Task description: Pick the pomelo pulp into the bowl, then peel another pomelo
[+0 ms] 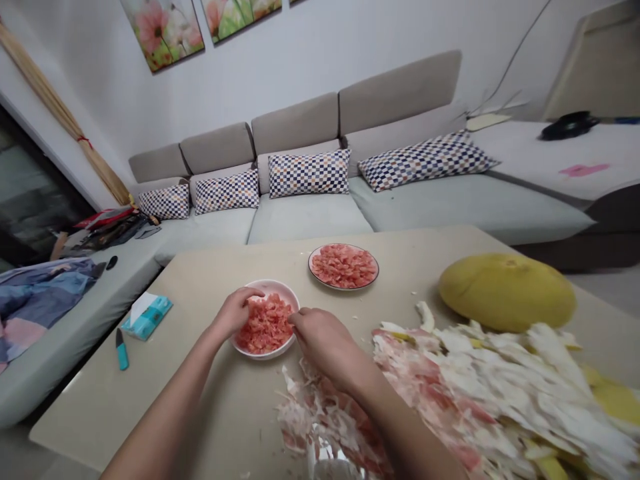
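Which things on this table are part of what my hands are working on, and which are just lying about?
In use: left hand, right hand, near bowl of pink pulp, far plate of pulp, peel pile, whole pomelo.
Lying about: tissue pack, blue knife.

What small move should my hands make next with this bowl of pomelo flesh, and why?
Probably slide the near bowl a little toward the far plate. Both hands, left and right, already grip its rim, it looks nearly full, and the peel pile crowds its right side.
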Demonstrator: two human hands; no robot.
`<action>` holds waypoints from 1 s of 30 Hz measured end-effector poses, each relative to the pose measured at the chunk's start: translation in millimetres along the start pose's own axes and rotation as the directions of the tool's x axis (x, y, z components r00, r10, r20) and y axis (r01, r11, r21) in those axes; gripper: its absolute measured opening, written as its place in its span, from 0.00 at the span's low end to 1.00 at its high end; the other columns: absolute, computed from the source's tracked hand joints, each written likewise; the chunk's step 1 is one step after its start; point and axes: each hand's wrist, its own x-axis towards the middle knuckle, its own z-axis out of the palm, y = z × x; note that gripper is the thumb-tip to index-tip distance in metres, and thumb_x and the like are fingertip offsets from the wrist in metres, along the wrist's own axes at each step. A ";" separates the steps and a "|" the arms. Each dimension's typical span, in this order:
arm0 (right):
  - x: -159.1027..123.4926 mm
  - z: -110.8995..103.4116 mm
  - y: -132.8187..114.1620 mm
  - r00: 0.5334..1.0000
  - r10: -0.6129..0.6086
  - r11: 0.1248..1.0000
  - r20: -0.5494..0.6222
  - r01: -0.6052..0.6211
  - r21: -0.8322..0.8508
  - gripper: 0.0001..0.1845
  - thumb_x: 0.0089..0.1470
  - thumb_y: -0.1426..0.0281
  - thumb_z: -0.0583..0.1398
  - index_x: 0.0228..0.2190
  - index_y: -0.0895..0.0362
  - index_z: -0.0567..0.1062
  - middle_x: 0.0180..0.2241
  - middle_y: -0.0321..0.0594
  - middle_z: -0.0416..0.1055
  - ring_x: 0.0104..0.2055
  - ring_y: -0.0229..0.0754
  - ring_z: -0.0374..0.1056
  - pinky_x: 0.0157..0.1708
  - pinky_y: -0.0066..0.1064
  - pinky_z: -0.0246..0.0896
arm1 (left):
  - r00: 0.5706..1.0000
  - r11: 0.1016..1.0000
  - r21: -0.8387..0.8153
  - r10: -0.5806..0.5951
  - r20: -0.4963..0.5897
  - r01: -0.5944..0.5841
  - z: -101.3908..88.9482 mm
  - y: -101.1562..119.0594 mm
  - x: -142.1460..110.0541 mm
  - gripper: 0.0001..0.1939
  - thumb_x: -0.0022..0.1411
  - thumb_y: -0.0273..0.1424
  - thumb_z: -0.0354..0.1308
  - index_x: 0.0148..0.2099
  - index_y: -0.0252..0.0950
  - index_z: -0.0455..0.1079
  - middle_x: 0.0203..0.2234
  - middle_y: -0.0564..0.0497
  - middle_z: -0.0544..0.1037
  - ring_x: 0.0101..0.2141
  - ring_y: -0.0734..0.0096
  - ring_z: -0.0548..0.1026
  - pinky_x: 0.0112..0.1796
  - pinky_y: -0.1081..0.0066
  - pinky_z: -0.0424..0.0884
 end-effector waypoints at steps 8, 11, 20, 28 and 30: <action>0.9 -1.1 -9.4 0.994 0.006 0.997 0.110 0.002 -0.072 0.13 0.63 0.72 0.52 0.38 0.59 0.78 0.40 0.51 0.77 0.41 0.50 0.74 0.33 0.33 0.54 | 0.995 0.967 0.233 -0.096 -0.025 0.099 26.9 -16.6 39.8 0.18 0.59 0.22 0.52 0.47 0.44 0.76 0.42 0.44 0.73 0.50 0.52 0.67 0.52 0.52 0.60; 0.5 -1.9 -10.8 0.992 0.037 0.996 0.124 -0.027 -0.083 0.13 0.63 0.72 0.52 0.39 0.59 0.77 0.40 0.51 0.77 0.41 0.51 0.74 0.33 0.33 0.55 | 0.994 0.966 0.233 -0.104 -0.031 0.109 24.7 -19.0 45.8 0.13 0.60 0.22 0.51 0.37 0.40 0.77 0.40 0.44 0.72 0.48 0.54 0.68 0.51 0.54 0.61; -5.2 -5.1 -14.9 0.992 0.049 0.997 0.120 -0.041 -0.062 0.13 0.62 0.73 0.54 0.40 0.60 0.78 0.40 0.52 0.77 0.42 0.51 0.74 0.35 0.33 0.58 | 0.960 0.985 0.081 0.127 0.251 -0.151 1.2 -5.7 5.0 0.18 0.54 0.32 0.64 0.49 0.45 0.75 0.49 0.49 0.73 0.49 0.61 0.71 0.52 0.65 0.66; -13.5 -10.7 -13.7 0.990 0.071 0.996 0.122 -0.063 -0.065 0.13 0.64 0.71 0.52 0.39 0.58 0.77 0.41 0.50 0.77 0.42 0.51 0.74 0.34 0.33 0.57 | 0.955 0.940 0.275 0.128 0.267 -0.203 10.3 -12.4 14.8 0.22 0.55 0.29 0.60 0.54 0.45 0.73 0.56 0.42 0.67 0.55 0.47 0.64 0.57 0.49 0.59; -14.2 -11.6 -8.9 0.989 0.070 0.997 0.128 -0.066 -0.033 0.12 0.63 0.70 0.53 0.38 0.57 0.77 0.41 0.49 0.77 0.42 0.50 0.74 0.34 0.32 0.56 | 0.959 0.948 0.262 0.114 0.258 -0.183 2.9 -18.4 24.2 0.21 0.56 0.26 0.58 0.53 0.41 0.73 0.53 0.41 0.69 0.53 0.50 0.66 0.56 0.52 0.62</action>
